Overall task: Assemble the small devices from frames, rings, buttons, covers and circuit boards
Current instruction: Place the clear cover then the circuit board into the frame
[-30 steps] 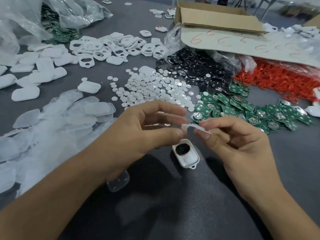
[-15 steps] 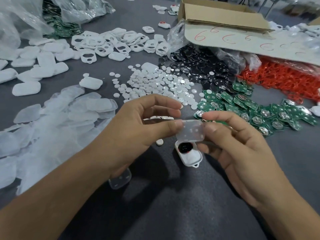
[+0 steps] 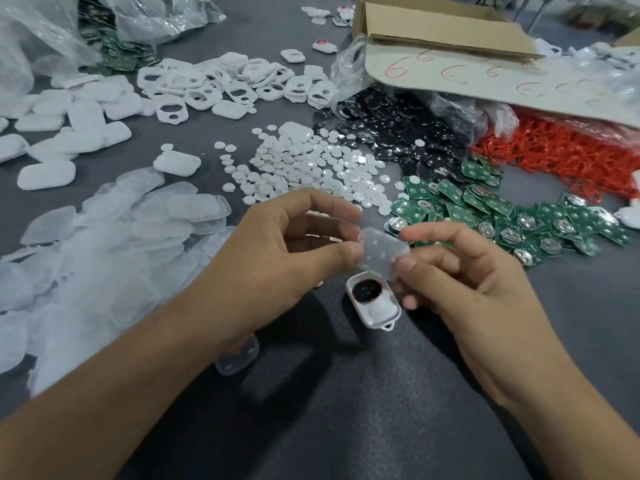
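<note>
Together, both hands (image 3: pixel 381 268) pinch translucent cover (image 3: pixel 382 255) above frame (image 3: pixel 374 304).

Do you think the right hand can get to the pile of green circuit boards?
Probably yes: the pile of green circuit boards lies just beyond the right hand, nothing between, though its fingers pinch the clear plastic cover.

1. A pale cardboard flap (image 3: pixel 467 88), folded out from a brown cardboard box (image 3: pixel 446 29), carries the digit "6" handwritten in red marker, repeated in a loose row.
2. Five of these sixes read plainly on the flap's left and middle parts; a small one sits just above and right of the first.
3. Farther right on the flap, the red marks blur and cannot be read.
4. The black round buttons (image 3: pixel 408 133) bear pale marks too small to read.
</note>
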A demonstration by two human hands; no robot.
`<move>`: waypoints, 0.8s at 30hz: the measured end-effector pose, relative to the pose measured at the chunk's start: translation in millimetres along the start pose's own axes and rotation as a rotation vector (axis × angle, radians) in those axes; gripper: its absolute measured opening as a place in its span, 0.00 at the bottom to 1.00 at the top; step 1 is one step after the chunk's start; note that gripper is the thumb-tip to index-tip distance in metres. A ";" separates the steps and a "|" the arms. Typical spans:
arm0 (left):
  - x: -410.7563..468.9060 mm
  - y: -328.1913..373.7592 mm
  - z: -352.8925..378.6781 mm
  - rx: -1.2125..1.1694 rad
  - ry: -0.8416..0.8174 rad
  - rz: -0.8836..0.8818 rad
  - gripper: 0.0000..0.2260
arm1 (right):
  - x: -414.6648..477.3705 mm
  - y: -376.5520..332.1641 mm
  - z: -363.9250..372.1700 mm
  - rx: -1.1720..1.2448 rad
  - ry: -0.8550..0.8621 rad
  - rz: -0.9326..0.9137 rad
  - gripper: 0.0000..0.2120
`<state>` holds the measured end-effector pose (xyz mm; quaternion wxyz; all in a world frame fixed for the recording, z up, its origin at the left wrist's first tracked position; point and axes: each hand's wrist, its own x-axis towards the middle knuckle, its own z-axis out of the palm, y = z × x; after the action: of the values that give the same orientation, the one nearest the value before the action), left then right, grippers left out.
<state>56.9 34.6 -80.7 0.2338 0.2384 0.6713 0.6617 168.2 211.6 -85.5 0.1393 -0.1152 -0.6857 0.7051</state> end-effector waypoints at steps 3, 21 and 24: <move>-0.2 0.1 1.2 0.015 0.040 0.012 0.12 | -0.7 -3.0 -0.3 -0.115 -0.069 0.006 0.12; -7.3 -7.9 8.2 0.340 -0.016 0.157 0.12 | -4.0 -7.5 -7.0 -0.479 -0.064 0.039 0.03; -7.8 -7.5 9.4 0.435 -0.016 0.191 0.12 | -5.2 -8.3 -7.2 -0.458 -0.095 0.078 0.02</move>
<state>68.8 36.8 -88.3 0.1188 0.3509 0.7704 0.5188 175.9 216.6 -77.6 0.0497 -0.1366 -0.8286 0.5406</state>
